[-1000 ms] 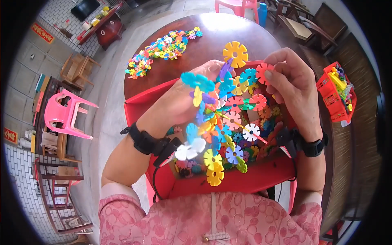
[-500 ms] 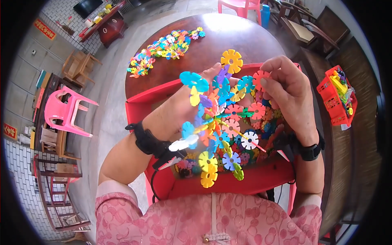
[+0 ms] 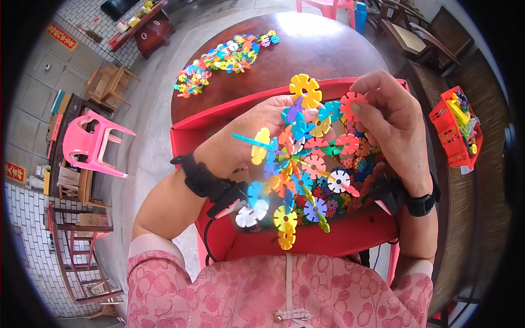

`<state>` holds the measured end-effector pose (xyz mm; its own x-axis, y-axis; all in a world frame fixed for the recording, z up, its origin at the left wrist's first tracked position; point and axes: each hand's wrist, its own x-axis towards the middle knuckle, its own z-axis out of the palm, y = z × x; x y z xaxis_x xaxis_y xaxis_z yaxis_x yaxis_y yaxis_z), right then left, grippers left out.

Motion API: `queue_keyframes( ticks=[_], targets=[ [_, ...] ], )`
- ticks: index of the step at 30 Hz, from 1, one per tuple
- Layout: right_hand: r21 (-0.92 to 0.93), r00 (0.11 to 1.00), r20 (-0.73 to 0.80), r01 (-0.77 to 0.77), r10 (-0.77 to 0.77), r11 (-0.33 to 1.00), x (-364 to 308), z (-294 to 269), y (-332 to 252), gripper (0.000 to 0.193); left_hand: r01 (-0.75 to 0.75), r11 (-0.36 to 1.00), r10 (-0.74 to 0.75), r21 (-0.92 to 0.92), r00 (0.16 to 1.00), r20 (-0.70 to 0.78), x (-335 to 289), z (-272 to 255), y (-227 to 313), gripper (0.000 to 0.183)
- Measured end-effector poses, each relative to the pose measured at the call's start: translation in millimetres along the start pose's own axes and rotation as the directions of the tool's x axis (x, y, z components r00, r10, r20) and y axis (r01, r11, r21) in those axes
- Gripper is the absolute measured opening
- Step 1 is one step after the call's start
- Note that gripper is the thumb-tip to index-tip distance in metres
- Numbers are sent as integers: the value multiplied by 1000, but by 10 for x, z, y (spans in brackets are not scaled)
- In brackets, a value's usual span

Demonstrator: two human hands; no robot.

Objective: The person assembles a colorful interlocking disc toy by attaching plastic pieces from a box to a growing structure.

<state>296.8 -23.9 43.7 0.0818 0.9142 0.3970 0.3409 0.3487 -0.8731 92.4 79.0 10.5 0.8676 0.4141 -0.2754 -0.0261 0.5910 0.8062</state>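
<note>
My left hand, partly hidden behind the pieces, is closed on a branching cluster of interlocking plastic discs in many colours. A yellow-orange disc stands at the cluster's top and a white disc at its lower left. Between thumb and forefinger my right hand pinches a red notched disc. That disc's edge meets a teal disc of the cluster; whether they are slotted together I cannot tell. Below the hands, a red box holds many loose discs.
On the round brown table beyond the box lies a long assembled piece of coloured discs. A red basket of toys stands on the right. Pink plastic chair at the left. Dark straps circle both my wrists.
The cluster has turned a little in my left hand: the teal disc at its left now shows edge-on, the white disc its face. My right hand keeps its pinch on the red disc.
</note>
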Motion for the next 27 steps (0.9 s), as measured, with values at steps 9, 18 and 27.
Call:
queue_keyframes(
  ticks=[9,18,27],
  targets=[
    [-20,1000,13,-12,12,1000,28,-5,30,10,-80,996,78,29,995,55,13,14,-1,26],
    [-48,985,150,-78,84,996,152,-161,410,9,-474,880,474,28,880,-16,-247,223,298,24],
    [393,885,433,-357,172,847,-22,356,284,73,-709,689,697,-148,705,-130,-4,-61,348,33]
  ],
)
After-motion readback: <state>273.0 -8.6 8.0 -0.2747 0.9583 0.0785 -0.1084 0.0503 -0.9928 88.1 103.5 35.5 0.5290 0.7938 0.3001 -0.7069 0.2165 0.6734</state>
